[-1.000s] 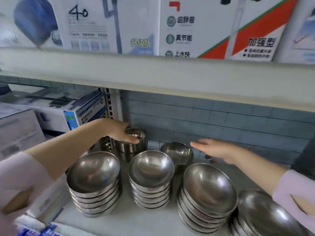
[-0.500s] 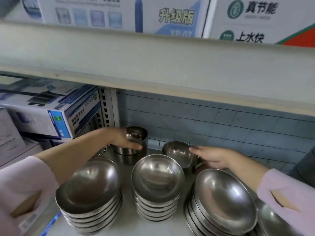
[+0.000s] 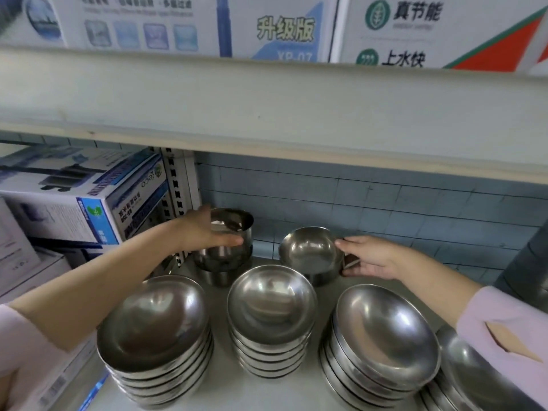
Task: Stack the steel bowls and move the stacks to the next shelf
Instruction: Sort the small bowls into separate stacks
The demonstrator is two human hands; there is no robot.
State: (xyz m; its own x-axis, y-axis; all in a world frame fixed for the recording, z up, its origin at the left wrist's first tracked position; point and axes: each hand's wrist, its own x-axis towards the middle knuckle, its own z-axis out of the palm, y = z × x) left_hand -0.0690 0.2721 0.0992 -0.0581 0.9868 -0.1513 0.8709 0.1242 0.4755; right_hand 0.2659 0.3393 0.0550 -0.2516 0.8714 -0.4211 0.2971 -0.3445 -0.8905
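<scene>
Steel bowls stand in stacks on a pale shelf [image 3: 267, 390]. At the back left, my left hand [image 3: 207, 232] grips the top bowl of a small deep-bowl stack [image 3: 234, 229], thumb along its front wall. At the back middle, my right hand [image 3: 370, 256] holds the right rim of a tilted small bowl [image 3: 308, 250] that sits on another bowl. In front stand three taller stacks: left stack [image 3: 157, 330], middle stack [image 3: 271, 307], right stack [image 3: 385, 330].
A further bowl stack [image 3: 474, 381] shows at the lower right edge. Boxed goods [image 3: 89, 203] fill the neighbouring bay on the left, beyond a slotted upright [image 3: 178, 185]. A shelf board [image 3: 267, 108] hangs low overhead. A tiled wall [image 3: 385, 203] closes the back.
My right hand has reached left and taken the small back bowl by its rim, tilting it. My left hand stayed on the deep bowl. The camera moved closer.
</scene>
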